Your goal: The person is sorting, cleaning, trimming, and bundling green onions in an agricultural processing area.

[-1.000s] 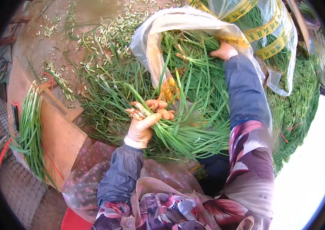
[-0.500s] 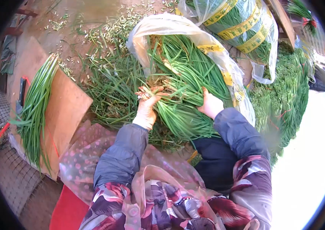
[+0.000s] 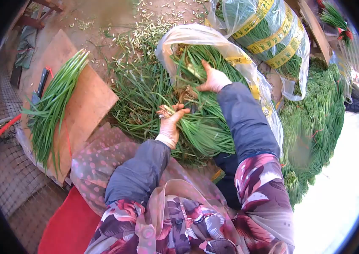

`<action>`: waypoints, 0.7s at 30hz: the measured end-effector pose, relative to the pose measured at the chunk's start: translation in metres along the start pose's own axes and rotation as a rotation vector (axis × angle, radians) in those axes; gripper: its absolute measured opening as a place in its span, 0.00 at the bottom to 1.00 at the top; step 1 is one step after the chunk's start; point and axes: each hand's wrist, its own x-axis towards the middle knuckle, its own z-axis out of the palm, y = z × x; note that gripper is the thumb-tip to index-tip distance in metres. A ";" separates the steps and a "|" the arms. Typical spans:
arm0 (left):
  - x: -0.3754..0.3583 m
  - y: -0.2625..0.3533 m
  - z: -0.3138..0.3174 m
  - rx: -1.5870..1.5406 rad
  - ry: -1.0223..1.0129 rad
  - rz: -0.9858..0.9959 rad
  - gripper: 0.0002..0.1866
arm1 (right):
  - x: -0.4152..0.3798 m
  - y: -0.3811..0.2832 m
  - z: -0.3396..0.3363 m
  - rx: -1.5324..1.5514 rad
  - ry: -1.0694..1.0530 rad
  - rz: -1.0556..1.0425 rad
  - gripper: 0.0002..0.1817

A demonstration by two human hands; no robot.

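My left hand (image 3: pixel 172 126) is closed around a bunch of chives (image 3: pixel 207 133), near its pale root ends. The green leaves of that bunch fan out to the right, over the front of the opened plastic bag (image 3: pixel 183 33). My right hand (image 3: pixel 215 79) lies over the loose chives (image 3: pixel 207 54) inside the bag, thumb and fingers apart, touching the pile. Its fingertips are partly hidden among the leaves. Brownish root ends show between my two hands.
At left, a chive bundle (image 3: pixel 63 106) lies on a wooden board (image 3: pixel 92 99) beside a knife (image 3: pixel 42 82). Leaf scraps (image 3: pixel 135 93) and cut stubs cover the ground. A taped full bag (image 3: pixel 268 34) stands behind; tied green bundles (image 3: pixel 314 122) are stacked at right.
My right hand has moved from the held bunch's leaves, up and left, to the pile in the bag. My left hand keeps its hold, slightly lower. The view has shifted somewhat.
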 end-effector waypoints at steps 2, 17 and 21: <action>-0.003 -0.002 0.002 0.022 -0.036 0.071 0.16 | -0.011 0.020 -0.008 0.024 0.083 -0.041 0.63; -0.091 0.013 0.100 0.161 -0.636 0.331 0.48 | -0.241 -0.037 -0.028 0.071 0.611 0.168 0.27; -0.093 0.017 0.090 0.261 -0.683 0.078 0.39 | -0.248 -0.046 0.036 -0.088 0.522 -0.004 0.29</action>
